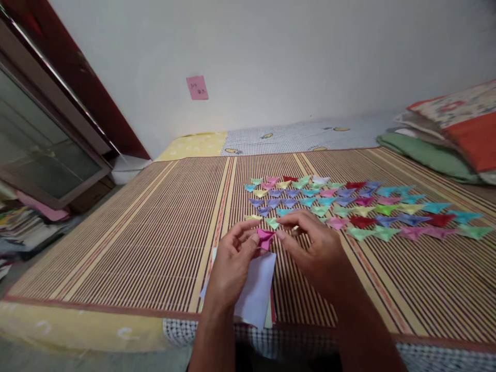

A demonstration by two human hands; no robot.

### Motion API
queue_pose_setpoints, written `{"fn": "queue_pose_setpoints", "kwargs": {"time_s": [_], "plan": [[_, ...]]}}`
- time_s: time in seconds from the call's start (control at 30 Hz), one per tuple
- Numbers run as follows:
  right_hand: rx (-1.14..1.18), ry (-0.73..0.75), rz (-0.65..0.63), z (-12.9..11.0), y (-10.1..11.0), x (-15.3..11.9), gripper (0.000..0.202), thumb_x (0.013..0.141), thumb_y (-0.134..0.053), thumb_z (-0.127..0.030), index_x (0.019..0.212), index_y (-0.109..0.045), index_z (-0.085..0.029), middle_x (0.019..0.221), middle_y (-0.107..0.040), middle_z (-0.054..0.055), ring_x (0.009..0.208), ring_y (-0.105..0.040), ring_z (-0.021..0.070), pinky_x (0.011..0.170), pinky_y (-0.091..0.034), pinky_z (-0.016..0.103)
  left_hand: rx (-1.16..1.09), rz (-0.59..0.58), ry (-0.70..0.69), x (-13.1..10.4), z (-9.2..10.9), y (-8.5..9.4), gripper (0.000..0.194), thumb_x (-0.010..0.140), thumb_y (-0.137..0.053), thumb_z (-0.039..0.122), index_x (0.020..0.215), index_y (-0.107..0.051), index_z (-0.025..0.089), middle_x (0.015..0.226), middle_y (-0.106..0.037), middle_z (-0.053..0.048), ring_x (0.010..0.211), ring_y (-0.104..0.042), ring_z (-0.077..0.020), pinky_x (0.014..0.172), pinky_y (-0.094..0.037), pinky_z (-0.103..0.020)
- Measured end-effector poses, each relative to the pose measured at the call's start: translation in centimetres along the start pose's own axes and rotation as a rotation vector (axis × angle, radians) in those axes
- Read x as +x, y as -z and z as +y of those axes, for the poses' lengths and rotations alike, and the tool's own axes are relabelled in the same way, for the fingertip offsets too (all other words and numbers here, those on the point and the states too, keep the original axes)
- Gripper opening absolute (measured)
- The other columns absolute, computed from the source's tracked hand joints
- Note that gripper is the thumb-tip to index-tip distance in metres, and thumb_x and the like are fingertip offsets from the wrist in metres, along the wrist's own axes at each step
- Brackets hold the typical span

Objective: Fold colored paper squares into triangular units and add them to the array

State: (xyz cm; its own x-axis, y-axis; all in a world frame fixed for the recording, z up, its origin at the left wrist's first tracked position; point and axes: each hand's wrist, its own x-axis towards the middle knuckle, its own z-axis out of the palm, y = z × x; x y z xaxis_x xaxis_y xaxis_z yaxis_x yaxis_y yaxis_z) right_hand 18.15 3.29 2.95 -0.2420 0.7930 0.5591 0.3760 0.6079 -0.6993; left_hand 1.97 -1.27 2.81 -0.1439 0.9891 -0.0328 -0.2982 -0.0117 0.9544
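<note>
A small folded magenta paper piece (265,238) is pinched between the thumb and fingers of my left hand (233,258). Close to its right edge is my right hand (315,248), thumb and index finger apart; whether the fingertips touch the paper cannot be made out. Under and in front of my left hand lies a stack of paper sheets (256,289) with a pale one on top. Several rows of folded paper shapes (362,222) in many colours lie on the striped mat (155,232), behind my hands and to the right.
Pillows and folded cloth (457,134) are piled at the back right. A pink note (197,88) is stuck on the white wall behind. At the left stand a glass-fronted cabinet (42,139) and piled books and papers (27,225). The mat's front edge (116,308) runs near me.
</note>
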Motion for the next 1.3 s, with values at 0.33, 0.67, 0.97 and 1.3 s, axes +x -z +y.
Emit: {"fn": "queue_pose_setpoints", "kwargs": {"time_s": [0.33, 0.67, 0.97, 1.3], "plan": [[0.091, -0.216, -0.062, -1.2, -1.1, 0.0, 0.015, 0.092, -0.056, -0.024, 0.082, -0.066, -0.019, 0.069, -0.062, 0.0, 0.059, -0.057, 0.0138, 0.057, -0.045, 0.027, 0.068, -0.001, -0.047, 0.0, -0.2, -0.3, 0.027, 0.087, -0.075, 0.026, 0.113, -0.072, 0.019, 0.104, -0.076, -0.007, 0.091, -0.071, -0.0178, 0.09, -0.056, -0.036], [0.04, -0.098, 0.002, -0.3, -1.9, -0.3, 0.008, 0.09, -0.062, -0.017, 0.083, -0.066, -0.019, 0.072, -0.063, 0.0, 0.063, -0.058, 0.0145, 0.06, -0.046, 0.028, 0.044, -0.022, -0.021, -0.1, -0.1, -0.6, 0.031, 0.081, -0.083, 0.028, 0.107, -0.071, 0.016, 0.104, -0.075, -0.007, 0.089, -0.072, -0.017, 0.083, -0.057, -0.03], [0.078, -0.098, -0.057, 0.0, -1.6, -0.2, 0.006, 0.088, -0.063, -0.014, 0.088, -0.066, -0.019, 0.078, -0.066, 0.001, 0.065, -0.059, 0.0149, 0.062, -0.049, 0.028, -0.007, -0.047, 0.009, 0.0, -0.2, -0.8, 0.031, 0.075, -0.084, 0.023, 0.103, -0.071, 0.016, 0.099, -0.076, -0.006, 0.08, -0.071, -0.0158, 0.075, -0.056, -0.029], [-0.17, 0.13, -0.061, 0.4, -1.7, -0.1, 0.019, 0.092, -0.049, -0.007, 0.086, -0.065, -0.017, 0.084, -0.064, 0.007, 0.077, -0.062, 0.0212, 0.069, -0.046, 0.033, 0.044, -0.02, 0.005, 0.1, -0.2, -0.7, 0.027, 0.074, -0.085, 0.025, 0.097, -0.077, 0.015, 0.082, -0.077, -0.004, 0.071, -0.068, -0.0137, 0.072, -0.053, -0.027]]}}
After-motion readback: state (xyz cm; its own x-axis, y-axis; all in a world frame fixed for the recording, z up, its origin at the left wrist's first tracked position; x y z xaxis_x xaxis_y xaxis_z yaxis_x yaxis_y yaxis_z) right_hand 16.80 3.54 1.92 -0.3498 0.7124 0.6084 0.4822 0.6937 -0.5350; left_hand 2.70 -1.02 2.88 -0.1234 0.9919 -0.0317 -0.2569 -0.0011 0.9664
